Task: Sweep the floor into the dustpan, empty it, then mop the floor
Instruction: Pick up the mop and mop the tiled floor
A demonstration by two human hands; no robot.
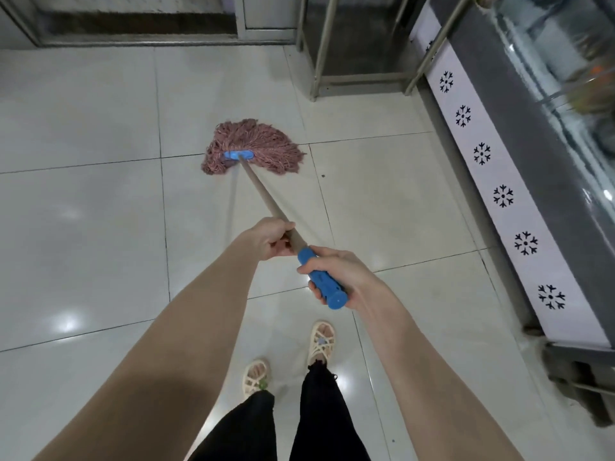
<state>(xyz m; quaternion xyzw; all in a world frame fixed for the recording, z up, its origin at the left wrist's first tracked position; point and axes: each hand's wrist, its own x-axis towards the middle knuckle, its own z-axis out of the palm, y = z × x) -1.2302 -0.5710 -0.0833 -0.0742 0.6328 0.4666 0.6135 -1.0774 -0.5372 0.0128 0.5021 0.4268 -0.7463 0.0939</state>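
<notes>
Mopping stage, by look of it. Mop head (251, 148) lies flat on floor (100, 227), strands fanned for contact, toward far edge, short of metal stand (349, 44). Left hand (269, 239) curls round wooden shaft (263, 194), lower hold to steer and press. Right hand (339, 271) wraps blue grip (324, 281) at top end, for push-pull drive. Dark speck (322, 176) lies near head's right, likely next target. Dustpan not in view.
</notes>
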